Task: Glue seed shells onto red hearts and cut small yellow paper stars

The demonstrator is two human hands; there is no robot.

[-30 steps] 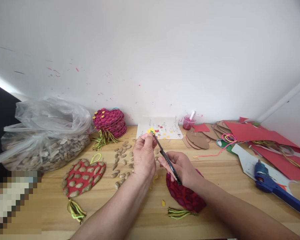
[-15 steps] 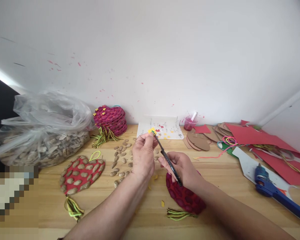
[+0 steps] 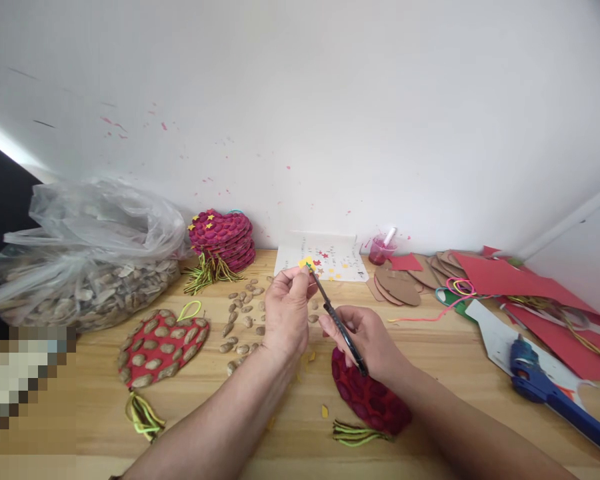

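My left hand [image 3: 289,303] pinches a small piece of yellow paper [image 3: 306,262] between thumb and fingertips. My right hand [image 3: 363,340] is closed around dark-handled scissors [image 3: 341,329], whose tips meet the yellow paper. Below the right hand lies a heart painted magenta and covered in shells [image 3: 373,393], partly hidden, with a yellow-green tassel [image 3: 357,432]. A yellow paper scrap [image 3: 325,411] rests beside it. On the left is a red heart with unpainted shells [image 3: 163,347], a yarn loop and a tassel. Loose shells [image 3: 247,321] lie behind my left forearm.
At the left stands a plastic bag of shells [image 3: 95,287]. Stacked magenta hearts [image 3: 220,240] lean by the wall. A white paper [image 3: 350,263] with small stars lies centrally. Rightward are a pink cup [image 3: 380,251], cardboard pieces [image 3: 397,283], red sheets [image 3: 520,280] and a blue glue gun [image 3: 545,393].
The view has shifted very slightly. Both hands keep nearly the same pose, with the scissor tips still at the yellow paper.
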